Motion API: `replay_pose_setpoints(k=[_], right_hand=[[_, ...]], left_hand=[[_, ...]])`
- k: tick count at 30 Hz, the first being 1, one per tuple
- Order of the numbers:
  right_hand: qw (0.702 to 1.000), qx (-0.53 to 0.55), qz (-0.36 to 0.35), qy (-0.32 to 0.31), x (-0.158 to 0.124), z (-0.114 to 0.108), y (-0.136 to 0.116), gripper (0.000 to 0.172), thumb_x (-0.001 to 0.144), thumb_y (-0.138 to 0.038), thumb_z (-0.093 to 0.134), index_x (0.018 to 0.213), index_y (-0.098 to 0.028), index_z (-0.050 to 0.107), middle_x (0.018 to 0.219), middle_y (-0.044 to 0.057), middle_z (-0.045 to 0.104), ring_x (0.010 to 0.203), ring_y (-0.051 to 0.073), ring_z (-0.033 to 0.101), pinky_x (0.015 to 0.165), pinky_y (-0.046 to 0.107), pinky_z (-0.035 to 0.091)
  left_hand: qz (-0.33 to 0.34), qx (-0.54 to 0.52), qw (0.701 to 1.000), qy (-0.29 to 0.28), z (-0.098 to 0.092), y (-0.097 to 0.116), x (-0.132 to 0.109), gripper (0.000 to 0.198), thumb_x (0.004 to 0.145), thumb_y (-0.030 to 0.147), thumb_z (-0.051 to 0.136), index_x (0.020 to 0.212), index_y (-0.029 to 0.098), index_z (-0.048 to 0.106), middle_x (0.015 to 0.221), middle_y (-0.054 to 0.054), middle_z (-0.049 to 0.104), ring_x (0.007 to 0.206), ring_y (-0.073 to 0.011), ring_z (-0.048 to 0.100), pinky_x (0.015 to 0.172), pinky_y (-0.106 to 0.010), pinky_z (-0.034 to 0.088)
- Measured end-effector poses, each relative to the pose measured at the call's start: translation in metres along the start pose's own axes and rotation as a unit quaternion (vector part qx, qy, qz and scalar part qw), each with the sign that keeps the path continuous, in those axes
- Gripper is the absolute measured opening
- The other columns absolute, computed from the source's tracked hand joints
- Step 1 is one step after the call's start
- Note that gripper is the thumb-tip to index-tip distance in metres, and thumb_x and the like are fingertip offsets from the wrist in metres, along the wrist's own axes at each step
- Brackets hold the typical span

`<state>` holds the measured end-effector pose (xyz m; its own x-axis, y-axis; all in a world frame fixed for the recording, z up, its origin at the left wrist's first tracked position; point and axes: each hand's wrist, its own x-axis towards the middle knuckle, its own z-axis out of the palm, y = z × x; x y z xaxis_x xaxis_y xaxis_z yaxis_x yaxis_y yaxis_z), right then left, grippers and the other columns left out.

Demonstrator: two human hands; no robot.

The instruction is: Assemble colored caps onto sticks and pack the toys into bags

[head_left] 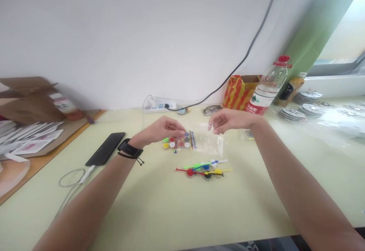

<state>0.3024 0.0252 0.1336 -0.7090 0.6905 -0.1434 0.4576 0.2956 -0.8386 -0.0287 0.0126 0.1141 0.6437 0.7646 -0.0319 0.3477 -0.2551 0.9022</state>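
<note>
My left hand (164,130) is closed, thumb against fingers, beside several small coloured discs and arrow-shaped strips (180,143) grouped on the table. What its fingertips hold, if anything, I cannot make out. A clear plastic bag (211,144) lies to the right of that group. Over the bag's upper edge my right hand (225,121) has curled fingers, seemingly pinching the film. Nearer to me rests a loose cluster of arrow spinners (203,168) in red, green, blue, white, yellow and black, touched by neither hand.
At the left are a black phone (105,149) with a white cable, papers (34,140) and a cardboard box (27,99). Along the wall stand a power strip (159,104), glasses (212,109), a striped bag (238,93) and a large bottle (268,87). Stacked discs (293,115) lie right.
</note>
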Motion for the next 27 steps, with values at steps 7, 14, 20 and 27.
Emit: replay_pose_setpoints(k=[7,14,20,27], right_hand=[[0.997,0.053,-0.019,0.058,-0.003,-0.005,0.007,0.047,0.078,-0.042,0.083,0.12,-0.024,0.074,0.099,0.005,0.072,0.097,0.023,0.066,0.09,0.038,0.053],[0.995,0.064,-0.044,0.06,0.01,0.006,0.002,0.046,0.078,-0.04,0.082,0.121,-0.026,0.073,0.096,0.004,0.07,0.089,0.021,0.064,0.085,0.037,0.054],[0.991,-0.011,-0.083,0.105,0.018,0.013,0.0,0.056,0.075,-0.049,0.083,0.123,-0.024,0.069,0.085,0.001,0.063,0.079,0.018,0.058,0.072,0.031,0.049],[0.951,-0.022,-0.101,0.291,0.025,0.017,0.003,0.045,0.077,-0.057,0.082,0.098,-0.022,0.063,0.084,0.002,0.061,0.074,0.017,0.055,0.064,0.03,0.044]], left_hand=[[-0.02,-0.012,1.0,0.019,-0.011,-0.006,-0.001,0.038,0.081,0.046,0.084,0.106,0.017,0.078,0.092,-0.011,0.079,0.077,-0.0191,0.074,0.074,-0.03,0.061],[-0.003,-0.039,0.999,0.038,-0.002,-0.001,0.0,0.042,0.085,0.046,0.08,0.117,0.019,0.073,0.089,-0.008,0.078,0.07,-0.0171,0.072,0.07,-0.029,0.059],[-0.007,-0.107,0.993,0.052,0.002,0.0,0.002,0.042,0.084,0.045,0.082,0.117,0.019,0.074,0.089,-0.008,0.076,0.067,-0.0139,0.068,0.064,-0.026,0.056],[0.011,-0.114,0.986,0.122,-0.001,-0.001,0.003,0.039,0.082,0.048,0.083,0.101,0.015,0.073,0.096,-0.009,0.076,0.077,-0.0149,0.071,0.071,-0.026,0.058]])
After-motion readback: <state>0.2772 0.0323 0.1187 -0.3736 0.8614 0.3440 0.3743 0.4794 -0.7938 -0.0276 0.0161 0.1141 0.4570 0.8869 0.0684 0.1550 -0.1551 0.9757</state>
